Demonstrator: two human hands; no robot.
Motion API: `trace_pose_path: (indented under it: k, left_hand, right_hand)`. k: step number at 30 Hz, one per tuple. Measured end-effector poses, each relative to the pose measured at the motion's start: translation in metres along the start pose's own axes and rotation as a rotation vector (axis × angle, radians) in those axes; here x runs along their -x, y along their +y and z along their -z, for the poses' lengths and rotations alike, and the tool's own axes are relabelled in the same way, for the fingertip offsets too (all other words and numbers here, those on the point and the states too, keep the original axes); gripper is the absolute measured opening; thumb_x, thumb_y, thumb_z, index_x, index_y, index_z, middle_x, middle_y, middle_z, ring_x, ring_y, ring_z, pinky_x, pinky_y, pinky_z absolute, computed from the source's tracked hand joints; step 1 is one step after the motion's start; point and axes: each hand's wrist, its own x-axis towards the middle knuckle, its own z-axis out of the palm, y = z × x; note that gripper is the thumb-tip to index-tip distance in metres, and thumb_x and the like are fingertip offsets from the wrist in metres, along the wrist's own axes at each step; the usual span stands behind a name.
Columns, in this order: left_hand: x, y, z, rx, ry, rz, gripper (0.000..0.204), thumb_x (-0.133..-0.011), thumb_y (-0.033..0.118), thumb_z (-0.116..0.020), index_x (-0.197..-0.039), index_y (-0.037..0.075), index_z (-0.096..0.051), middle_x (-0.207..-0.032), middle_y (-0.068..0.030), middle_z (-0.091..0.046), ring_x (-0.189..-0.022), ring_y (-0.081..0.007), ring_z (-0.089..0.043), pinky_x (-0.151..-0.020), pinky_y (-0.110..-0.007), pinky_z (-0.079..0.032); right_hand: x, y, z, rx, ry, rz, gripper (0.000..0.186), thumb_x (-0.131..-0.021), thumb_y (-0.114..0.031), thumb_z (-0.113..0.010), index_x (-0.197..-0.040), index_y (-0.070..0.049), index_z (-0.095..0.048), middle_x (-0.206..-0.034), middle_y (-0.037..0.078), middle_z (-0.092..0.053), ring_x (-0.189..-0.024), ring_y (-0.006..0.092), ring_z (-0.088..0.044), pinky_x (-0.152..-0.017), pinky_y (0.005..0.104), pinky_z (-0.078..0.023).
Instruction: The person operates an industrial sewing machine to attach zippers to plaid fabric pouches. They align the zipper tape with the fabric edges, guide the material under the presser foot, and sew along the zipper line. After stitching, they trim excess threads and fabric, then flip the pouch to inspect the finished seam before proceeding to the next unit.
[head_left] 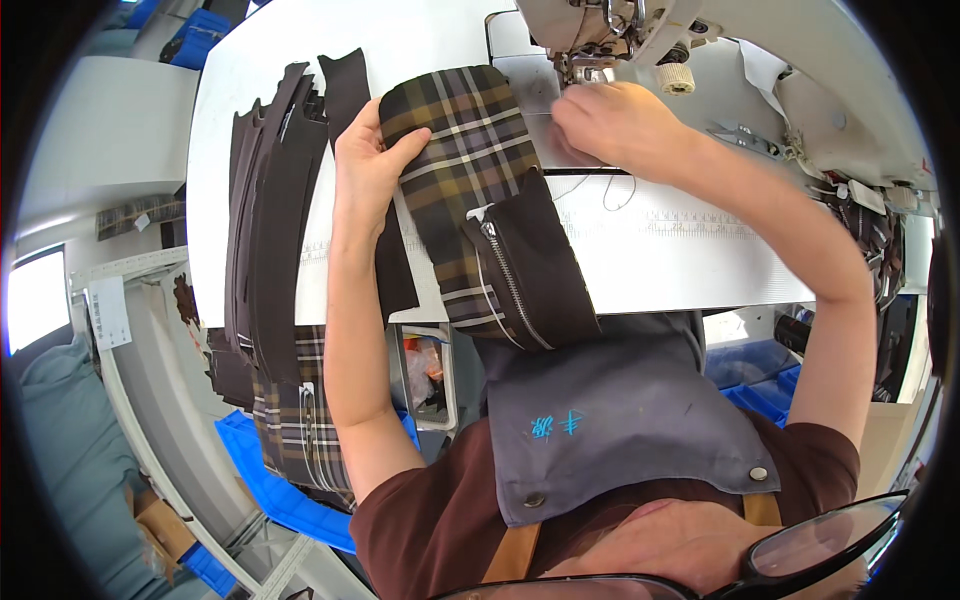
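Note:
My left hand (375, 165) grips the left edge of a plaid fabric panel (475, 140), thumb on top and fingers underneath. A dark brown piece (548, 255) with a metal zipper (510, 283) is joined to the panel's near end, which hangs over the table's front edge. To the right, my right hand (625, 125) is at the sewing machine's presser foot (590, 72), apart from the panel. Its fingers are curled together and slightly blurred; whatever is between them is hidden. A loose thread (620, 195) loops on the table below that hand.
Dark fabric strips (270, 200) are stacked left of my forearm. More plaid pieces with zippers (310, 425) hang over a blue bin (270, 500). Thread snips (750, 140) lie behind my right forearm, beneath the machine's arm (840, 60). A printed ruler (690, 222) crosses the white table.

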Motion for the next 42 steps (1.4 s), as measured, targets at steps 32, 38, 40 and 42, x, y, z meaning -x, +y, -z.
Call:
trace_pose_path:
  k: [32,38,40,42]
  left_hand:
    - [-0.052,0.023,-0.027,-0.804,-0.409,-0.044,0.032,-0.072,0.023,-0.073,-0.093,0.001,-0.064,-0.076,-0.0057,-0.062,-0.073,-0.0125,-0.055,-0.071,-0.027,-0.043]
    - [-0.067,0.021,-0.033,-0.66,-0.425,-0.149,0.02,-0.072,0.015,-0.072,-0.082,-0.002,-0.065,-0.072,-0.0018,-0.06,-0.07,-0.0085,-0.051,-0.068,-0.024,-0.041]
    - [-0.076,0.019,-0.035,-0.646,-0.418,-0.167,0.021,-0.072,0.013,-0.072,-0.085,-0.002,-0.066,-0.073,-0.0037,-0.063,-0.07,-0.0107,-0.055,-0.068,-0.026,-0.044]
    - [-0.084,0.015,-0.039,-0.638,-0.386,-0.23,0.026,-0.07,0.014,-0.073,-0.088,-0.003,-0.067,-0.074,-0.0081,-0.067,-0.071,-0.0136,-0.062,-0.067,-0.027,-0.047]
  right_hand:
    - [0.038,-0.103,0.041,-0.44,-0.129,0.068,0.052,-0.074,-0.017,-0.059,-0.123,-0.002,-0.052,-0.126,0.015,-0.051,-0.117,0.0278,-0.048,-0.093,0.0368,-0.042]
    - [0.037,-0.083,0.026,-0.303,-0.105,0.098,0.041,-0.071,-0.016,-0.058,-0.109,-0.003,-0.06,-0.111,0.009,-0.057,-0.103,0.0242,-0.054,-0.077,0.031,-0.046]
    - [0.031,-0.07,0.023,-0.305,-0.041,0.089,0.037,-0.073,-0.013,-0.056,-0.108,-0.005,-0.061,-0.117,0.011,-0.056,-0.107,0.0255,-0.054,-0.083,0.0334,-0.047]
    - [0.03,-0.056,0.017,-0.263,0.181,0.08,0.035,-0.074,-0.012,-0.056,-0.108,-0.007,-0.061,-0.12,0.012,-0.056,-0.11,0.0257,-0.053,-0.087,0.0349,-0.047]
